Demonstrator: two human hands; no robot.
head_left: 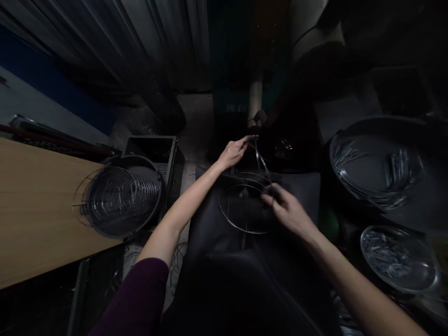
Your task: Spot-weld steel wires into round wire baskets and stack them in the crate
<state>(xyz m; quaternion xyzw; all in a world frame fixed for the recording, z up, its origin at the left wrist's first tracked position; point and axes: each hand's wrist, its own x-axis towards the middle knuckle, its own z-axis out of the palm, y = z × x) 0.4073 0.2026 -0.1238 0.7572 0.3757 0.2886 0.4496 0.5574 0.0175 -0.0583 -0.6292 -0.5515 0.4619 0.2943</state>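
Note:
My left hand (234, 153) is stretched forward, its fingers pinched at the tip of a machine's upright rod (255, 100). From there, a thin bent metal wire piece (261, 161) runs down to my right hand (285, 209). My right hand is closed around the lower end of that wire piece and is slightly blurred. A round wire frame (248, 232) with thin cross wires lies over my dark-covered lap (224, 275), just below and between both hands. What my left fingertips press on is too small and dark to make out fully.
At left, a black tub (159, 205) holds several stacked wire rings, beside a black crate (175, 149) and a wooden board (42, 210). To the right stand a large dark basin (332, 154) with bent wires and a metal bowl (425, 275) of small metal pieces.

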